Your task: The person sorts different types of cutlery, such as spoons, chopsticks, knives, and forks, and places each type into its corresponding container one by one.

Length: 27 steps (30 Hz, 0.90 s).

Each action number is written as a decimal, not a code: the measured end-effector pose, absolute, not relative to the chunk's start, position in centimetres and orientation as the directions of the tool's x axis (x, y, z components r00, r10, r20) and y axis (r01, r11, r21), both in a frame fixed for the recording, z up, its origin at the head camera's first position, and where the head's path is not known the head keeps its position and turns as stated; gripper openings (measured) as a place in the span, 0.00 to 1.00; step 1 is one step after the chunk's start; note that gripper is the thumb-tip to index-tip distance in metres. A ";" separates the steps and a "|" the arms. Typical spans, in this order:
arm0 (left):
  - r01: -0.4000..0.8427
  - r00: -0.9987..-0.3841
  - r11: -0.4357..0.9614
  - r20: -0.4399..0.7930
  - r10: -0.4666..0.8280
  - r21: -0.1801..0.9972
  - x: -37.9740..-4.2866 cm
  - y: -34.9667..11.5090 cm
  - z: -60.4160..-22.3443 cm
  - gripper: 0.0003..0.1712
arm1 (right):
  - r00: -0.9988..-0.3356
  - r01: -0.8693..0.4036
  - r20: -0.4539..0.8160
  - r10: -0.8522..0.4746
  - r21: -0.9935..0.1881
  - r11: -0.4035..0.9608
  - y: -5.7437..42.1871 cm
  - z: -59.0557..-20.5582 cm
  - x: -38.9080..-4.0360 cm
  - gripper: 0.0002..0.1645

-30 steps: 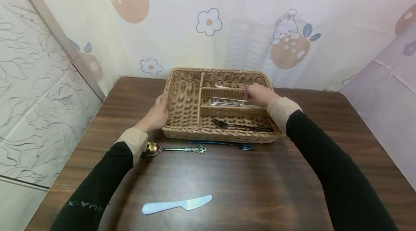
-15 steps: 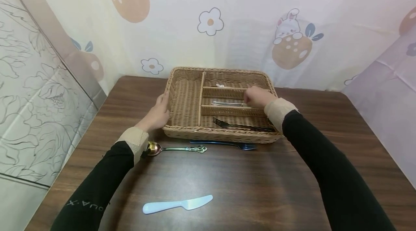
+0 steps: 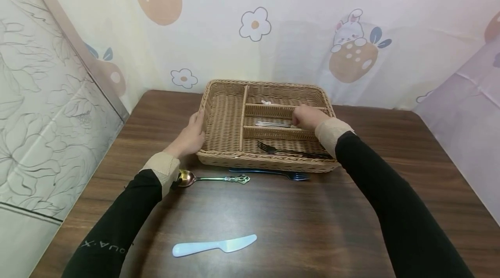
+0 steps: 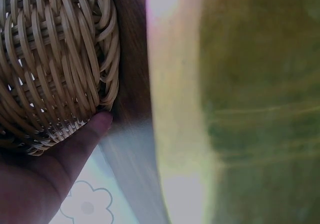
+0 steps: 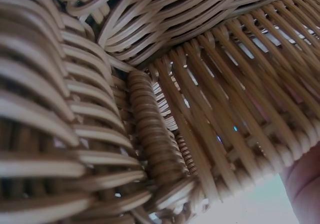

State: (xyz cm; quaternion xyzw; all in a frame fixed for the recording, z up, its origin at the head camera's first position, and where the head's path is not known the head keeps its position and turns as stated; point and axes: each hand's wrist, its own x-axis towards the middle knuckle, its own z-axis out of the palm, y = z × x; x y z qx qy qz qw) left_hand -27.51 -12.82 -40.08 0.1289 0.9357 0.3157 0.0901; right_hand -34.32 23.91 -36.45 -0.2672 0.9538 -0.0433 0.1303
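Observation:
At the left side of a wicker cutlery basket (image 3: 222, 121), my left hand (image 3: 191, 137) holds the basket's edge. In the left wrist view one of its fingers (image 4: 95, 129) reaches straight down the woven wall to the base. My right hand (image 3: 310, 118) is in the middle compartment, fingers curled and pointing down. Silver cutlery pieces (image 3: 273, 124) lie beside its fingers; whether they pinch anything is hidden. The right wrist view shows mostly woven wall (image 5: 240, 104), with a bit of the hand at lower right. A dark fork (image 3: 289, 150) lies in the front compartment.
A blue fork (image 3: 273, 173) lies on the table along the basket's front. Beside my left wrist is a gold spoon (image 3: 212, 178), its bowl partly covered. A light blue plastic knife (image 3: 215, 245) lies nearer me. Behind the basket hangs a patterned curtain (image 3: 297, 34).
My right hand has shifted slightly left and lower in the middle compartment. The pale handle visible there earlier is now out of sight. My left hand stays at the basket's left side.

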 end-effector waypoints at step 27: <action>0.178 -0.951 0.767 -0.094 0.296 0.616 -27.0 -12.8 -39.7 0.41 | -0.834 -0.537 -0.105 -0.542 -0.072 0.840 23.8 -33.4 -32.6 0.18</action>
